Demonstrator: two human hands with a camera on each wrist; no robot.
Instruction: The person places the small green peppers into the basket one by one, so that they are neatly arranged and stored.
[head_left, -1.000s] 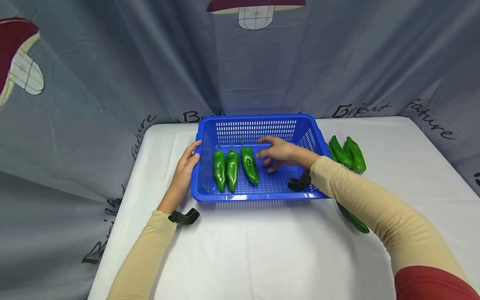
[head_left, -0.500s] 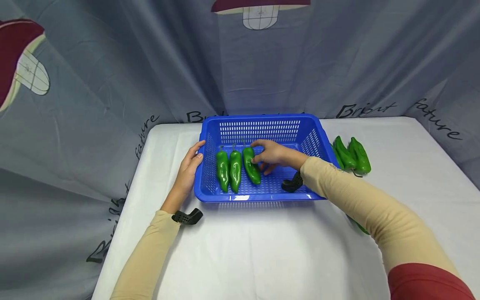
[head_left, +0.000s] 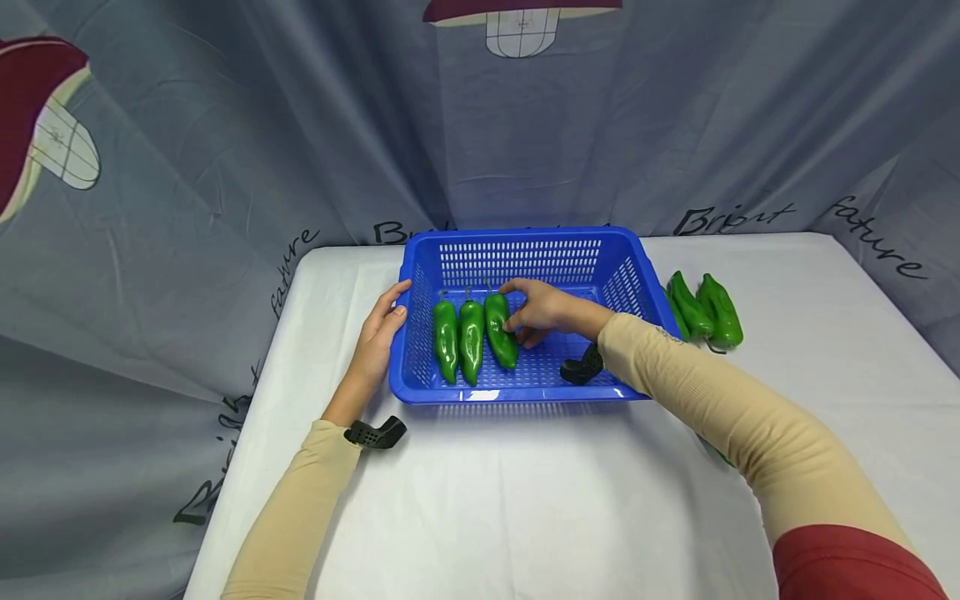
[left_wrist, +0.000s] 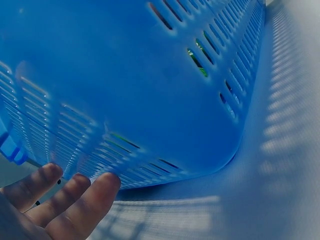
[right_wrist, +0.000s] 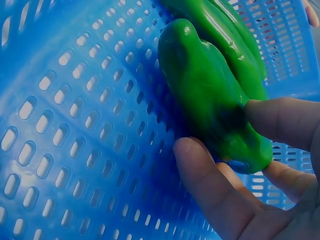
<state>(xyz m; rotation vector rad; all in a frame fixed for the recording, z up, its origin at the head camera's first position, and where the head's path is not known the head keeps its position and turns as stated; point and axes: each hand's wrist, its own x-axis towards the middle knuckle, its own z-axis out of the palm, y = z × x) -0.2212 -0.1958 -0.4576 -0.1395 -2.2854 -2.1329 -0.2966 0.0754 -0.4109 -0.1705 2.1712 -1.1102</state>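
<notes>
A blue plastic basket (head_left: 547, 392) with slotted walls stands on the white table. Inside it, three green peppers lie side by side, stems toward the back: a left one (head_left: 446, 342), a middle one (head_left: 471, 342) and a right one (head_left: 497, 321). My right hand (head_left: 543, 308) reaches into the basket and holds the right pepper between thumb and fingers, as the right wrist view also shows. My left hand (head_left: 370, 346) rests against the basket's left side near the rim. In the left wrist view its extended fingers (left_wrist: 90, 202) lie along the outer wall.
Right of the basket, several more green peppers (head_left: 720, 312) lie on the table (head_left: 480, 500), partly hidden by the basket and right arm. Another pepper (head_left: 716, 450) shows only slightly under the right sleeve. A grey printed curtain (head_left: 337, 125) hangs behind the table.
My right hand has moved left inside the basket and taken hold of the right pepper, which has shifted slightly left toward the other two. The left hand stays at the basket's side.
</notes>
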